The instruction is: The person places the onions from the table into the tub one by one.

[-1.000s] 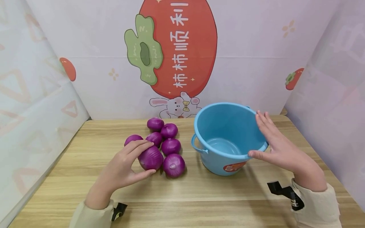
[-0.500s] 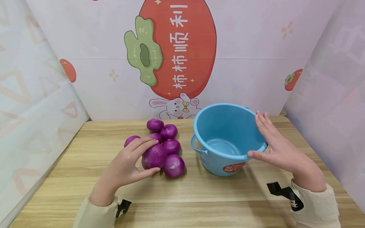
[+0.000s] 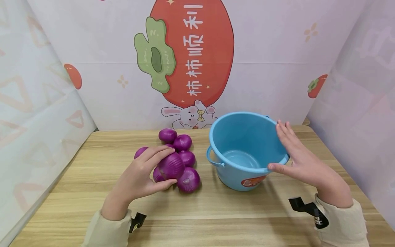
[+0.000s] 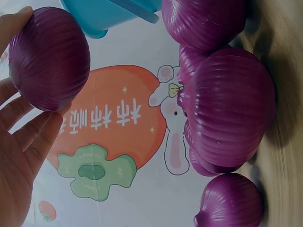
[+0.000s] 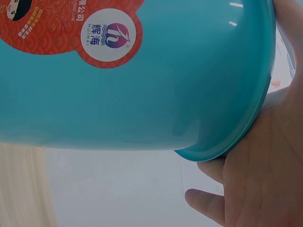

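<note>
In my left hand (image 3: 139, 176) I hold a purple onion (image 3: 171, 166), thumb on its near side and fingers over the far side. The left wrist view shows this held onion (image 4: 49, 59) raised, apart from the others. Several more purple onions (image 3: 189, 180) lie clustered beneath and beyond it on the table, some partly hidden by the hand. A light blue bucket (image 3: 231, 176) stands upright to their right, and no onion shows inside. My right hand (image 3: 303, 164) rests spread against its right rim, fingers fairly straight, thumb at the front edge.
The wooden table (image 3: 203, 226) ends at a white printed backdrop (image 3: 262, 68) close behind the bucket and onions. Printed side walls rise at left and right. The bucket's handle (image 3: 214, 159) hangs on the side facing the onions.
My left hand has lifted the onion from the near side of the cluster and carried it slightly right, uncovering another onion below. My right hand and the bucket have stayed in place.
</note>
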`<state>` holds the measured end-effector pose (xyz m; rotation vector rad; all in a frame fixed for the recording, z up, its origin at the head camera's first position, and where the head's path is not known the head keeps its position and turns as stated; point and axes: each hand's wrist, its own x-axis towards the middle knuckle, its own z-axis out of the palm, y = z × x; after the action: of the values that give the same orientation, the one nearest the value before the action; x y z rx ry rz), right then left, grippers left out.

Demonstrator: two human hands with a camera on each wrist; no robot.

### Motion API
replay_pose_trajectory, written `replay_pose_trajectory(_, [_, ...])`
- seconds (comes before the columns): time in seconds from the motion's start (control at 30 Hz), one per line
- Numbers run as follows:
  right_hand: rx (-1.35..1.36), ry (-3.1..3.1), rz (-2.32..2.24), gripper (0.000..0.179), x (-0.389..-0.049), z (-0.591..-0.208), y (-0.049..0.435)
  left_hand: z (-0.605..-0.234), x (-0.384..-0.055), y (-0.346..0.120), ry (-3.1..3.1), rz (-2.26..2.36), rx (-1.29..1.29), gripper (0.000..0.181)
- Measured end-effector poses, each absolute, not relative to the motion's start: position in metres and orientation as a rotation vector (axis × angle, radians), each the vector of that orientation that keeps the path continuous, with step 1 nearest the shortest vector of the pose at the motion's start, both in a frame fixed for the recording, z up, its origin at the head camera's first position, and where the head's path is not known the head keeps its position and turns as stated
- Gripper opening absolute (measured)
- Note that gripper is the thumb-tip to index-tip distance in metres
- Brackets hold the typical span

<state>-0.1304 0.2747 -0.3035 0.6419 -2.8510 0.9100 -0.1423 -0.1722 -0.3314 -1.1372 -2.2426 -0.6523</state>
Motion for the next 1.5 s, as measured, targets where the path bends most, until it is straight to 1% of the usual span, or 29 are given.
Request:
replay_pose_trajectory(0.43, [0.638, -2.838, 0.903, 0.116, -0.129, -0.302, 0.278, -0.321, -0.146, -0.157, -2.217, -0.642, -1.154, 0.072])
replay_pose_trajectory(0.63, [0.662, -2.825, 0.898, 0.116, -0.129, -0.303, 0.278, -0.318, -0.148, -0.152, -2.202, -0.652, -1.186, 0.070])
replay_pose_trajectory(1.3, [0.654, -2.827, 0.920, 0.116, -0.127, -0.307, 0.273, -0.315, -0.146, -0.144, -2.175, -0.664, -1.193, 0.074])
replay_pose_trajectory(1.5, [0.669, -2.809, 0.919, 0.117, -0.129, -0.306, 0.275, -0.310, -0.150, -0.138, -2.135, -0.689, -1.211, 0.072])
